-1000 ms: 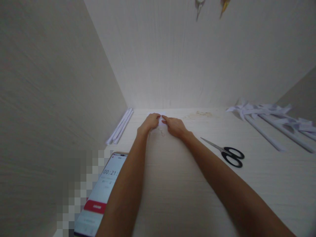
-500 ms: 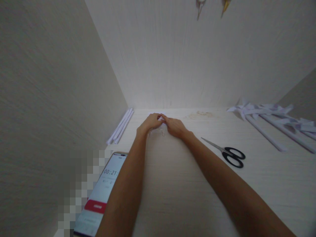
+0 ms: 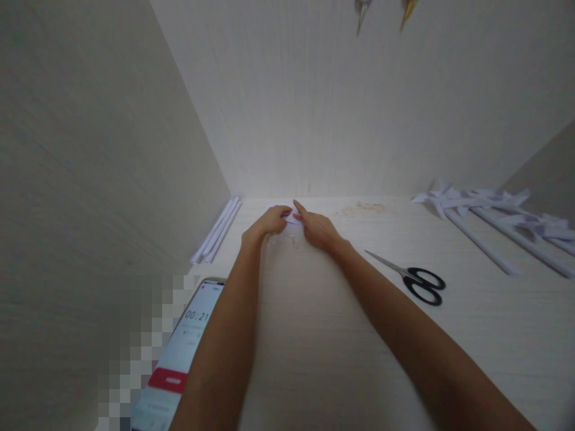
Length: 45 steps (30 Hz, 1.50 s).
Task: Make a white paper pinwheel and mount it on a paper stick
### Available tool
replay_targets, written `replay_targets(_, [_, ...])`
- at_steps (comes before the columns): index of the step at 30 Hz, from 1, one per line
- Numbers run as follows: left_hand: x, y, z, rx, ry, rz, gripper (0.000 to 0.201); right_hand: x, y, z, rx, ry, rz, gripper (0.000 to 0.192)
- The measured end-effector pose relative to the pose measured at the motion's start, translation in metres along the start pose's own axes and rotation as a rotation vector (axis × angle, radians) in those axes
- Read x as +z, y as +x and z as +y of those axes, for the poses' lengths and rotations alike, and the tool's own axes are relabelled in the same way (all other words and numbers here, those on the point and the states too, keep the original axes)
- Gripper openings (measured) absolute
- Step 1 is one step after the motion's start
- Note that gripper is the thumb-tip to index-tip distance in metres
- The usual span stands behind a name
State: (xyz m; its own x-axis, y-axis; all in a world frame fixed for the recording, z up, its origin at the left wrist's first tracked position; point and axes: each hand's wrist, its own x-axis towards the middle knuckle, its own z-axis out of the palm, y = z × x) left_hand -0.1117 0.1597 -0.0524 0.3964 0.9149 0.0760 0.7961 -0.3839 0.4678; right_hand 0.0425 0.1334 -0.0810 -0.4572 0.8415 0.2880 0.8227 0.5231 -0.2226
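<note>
1. Paper [image 3: 291, 219], small and white, lies flat on the table [image 3: 323, 335] far out near the back wall, between both hands' fingertips.
2. Left hand [image 3: 268, 223] curls loosely, fingertips pressing the paper's left edge.
3. Right hand [image 3: 317, 228] touches its right edge, forefinger extended; neither hand is nearer.
4. Washed out by glare; its long axis is unclear.

One camera sits on my head, looking forward and down along my forearms to the desk [image 3: 314, 335]. It faces the back wall [image 3: 341, 108], where the desk's far edge runs across mid-frame. My hands are out at arm's reach near that edge. The left wall [image 3: 90, 167] fills the left side close by. The desk's near edge falls below the frame.
</note>
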Motion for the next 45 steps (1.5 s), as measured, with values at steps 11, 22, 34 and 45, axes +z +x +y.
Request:
replay_targets(11, [-0.001,0.000,0.005,-0.044,0.061,0.011,0.027,0.001,0.002,0.007,0.110,0.181,0.155,0.067])
replay_targets(22, [0.006,0.003,0.009,-0.189,0.086,0.235,0.016,0.004,0.003,0.009,0.127,0.232,0.189,0.063])
replay_targets(34, [-0.012,-0.003,0.035,-0.122,0.004,0.472,0.014,0.005,0.000,0.011,0.123,0.280,0.369,0.060])
replay_targets(45, [-0.025,-0.011,0.074,-0.096,-0.606,0.817,0.005,0.005,-0.001,0.020,0.301,0.938,0.573,0.060])
